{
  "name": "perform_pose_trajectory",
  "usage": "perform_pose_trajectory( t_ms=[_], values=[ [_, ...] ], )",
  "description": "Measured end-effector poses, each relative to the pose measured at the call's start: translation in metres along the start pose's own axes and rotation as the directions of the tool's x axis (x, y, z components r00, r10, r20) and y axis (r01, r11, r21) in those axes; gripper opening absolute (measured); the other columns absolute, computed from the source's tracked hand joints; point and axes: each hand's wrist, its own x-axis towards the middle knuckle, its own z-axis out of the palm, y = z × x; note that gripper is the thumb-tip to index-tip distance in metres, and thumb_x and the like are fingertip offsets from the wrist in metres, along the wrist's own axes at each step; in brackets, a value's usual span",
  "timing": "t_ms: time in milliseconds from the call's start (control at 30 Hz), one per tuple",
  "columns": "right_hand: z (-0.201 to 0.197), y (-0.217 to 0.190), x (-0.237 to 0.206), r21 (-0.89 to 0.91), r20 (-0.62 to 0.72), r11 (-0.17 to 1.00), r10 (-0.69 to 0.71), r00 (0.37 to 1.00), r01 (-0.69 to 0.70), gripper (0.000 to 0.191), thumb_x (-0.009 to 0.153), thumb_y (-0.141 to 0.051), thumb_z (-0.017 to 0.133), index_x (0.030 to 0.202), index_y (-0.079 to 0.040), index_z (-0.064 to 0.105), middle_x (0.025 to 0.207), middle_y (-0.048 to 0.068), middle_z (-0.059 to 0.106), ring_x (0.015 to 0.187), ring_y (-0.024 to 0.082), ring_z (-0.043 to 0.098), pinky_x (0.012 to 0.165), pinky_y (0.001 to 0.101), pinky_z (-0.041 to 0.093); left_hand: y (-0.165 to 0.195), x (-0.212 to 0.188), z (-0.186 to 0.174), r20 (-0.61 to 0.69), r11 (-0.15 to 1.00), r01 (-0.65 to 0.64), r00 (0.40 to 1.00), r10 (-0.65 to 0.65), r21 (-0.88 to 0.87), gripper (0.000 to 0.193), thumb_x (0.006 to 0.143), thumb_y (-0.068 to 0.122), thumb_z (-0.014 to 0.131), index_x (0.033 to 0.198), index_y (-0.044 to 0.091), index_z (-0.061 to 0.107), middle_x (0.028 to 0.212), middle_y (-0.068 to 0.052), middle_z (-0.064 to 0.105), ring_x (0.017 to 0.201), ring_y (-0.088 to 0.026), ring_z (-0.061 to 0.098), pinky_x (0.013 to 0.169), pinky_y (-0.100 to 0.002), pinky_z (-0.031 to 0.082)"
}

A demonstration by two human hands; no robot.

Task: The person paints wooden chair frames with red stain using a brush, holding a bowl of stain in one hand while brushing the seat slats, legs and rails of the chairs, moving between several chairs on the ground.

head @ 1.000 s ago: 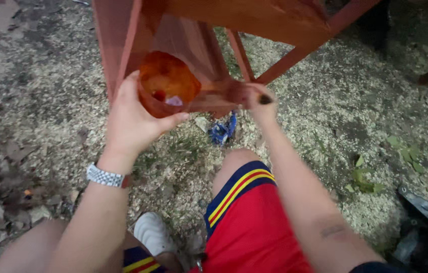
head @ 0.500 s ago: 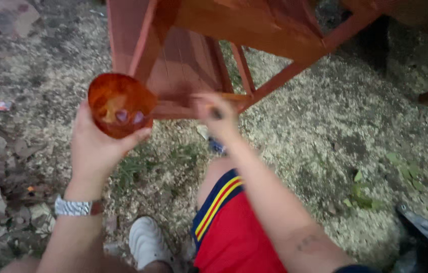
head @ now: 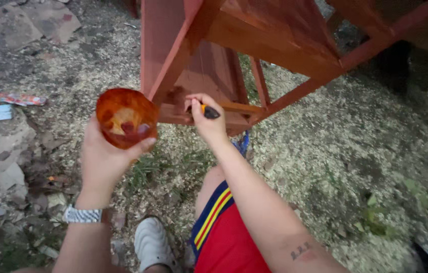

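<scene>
Gripping a stain-smeared translucent cup (head: 126, 117), the left hand (head: 103, 159) now sits lower and further left than a second ago, clear of the wooden frame (head: 254, 50). Right hand (head: 208, 120) is clenched round a brush handle (head: 209, 112), pressed to the frame's near lower rail; earlier it was further right. Judgement: staining has moved along that rail. Ground: sawdust-strewn dirt (head: 325, 151), sparse grass. Litter (head: 16, 98) and flat stones far left. Outdoors.
</scene>
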Motion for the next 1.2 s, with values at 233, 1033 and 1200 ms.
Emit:
perform_pose_trajectory(
  t_ms=[233, 1033, 1200],
  values=[
    [-0.14, 0.019, 0.008, -0.416, -0.246, 0.905, -0.022, 0.969, -0.085, 0.013, 0.099, -0.006, 0.06, 0.105, -0.002, 0.071, 0.1, 0.006, 0.072, 0.094, 0.016, 0.067, 0.084, 0.0302, 0.053, 0.001, 0.006, 0.007, -0.022, 1.0, -0.021, 1.0, 0.022, 0.015, 0.084, 0.056, 0.035, 0.1, 0.122, 0.001, 0.06, 0.114, -0.016, 0.07, 0.105, -0.031, 0.07, 0.09, -0.042, 0.057],
    [-0.014, -0.005, 0.012, 0.405, -0.182, 0.913, 0.137, 0.974, -0.053, 0.012, 0.108, -0.017, 0.056, 0.105, -0.006, 0.06, 0.093, 0.004, 0.065, 0.074, 0.013, 0.063, 0.067, 0.0356, 0.062, 0.013, 0.003, -0.009, -0.114, 0.988, 0.031, 0.993, -0.013, 0.152, 0.094, 0.055, 0.045, 0.1, 0.124, -0.003, 0.057, 0.117, -0.019, 0.067, 0.109, -0.035, 0.067, 0.092, -0.044, 0.055],
    [0.004, -0.008, 0.004, 0.404, -0.123, 0.86, 0.389, 0.913, -0.312, 0.011, 0.104, -0.017, 0.054, 0.098, -0.007, 0.054, 0.082, 0.004, 0.061, 0.06, 0.016, 0.061, 0.051, 0.0378, 0.057, 0.01, 0.006, -0.007, -0.116, 0.996, -0.034, 0.992, 0.043, 0.086, 0.092, 0.057, 0.044, 0.099, 0.124, -0.003, 0.057, 0.118, -0.019, 0.068, 0.109, -0.034, 0.068, 0.094, -0.043, 0.055]
  ],
)
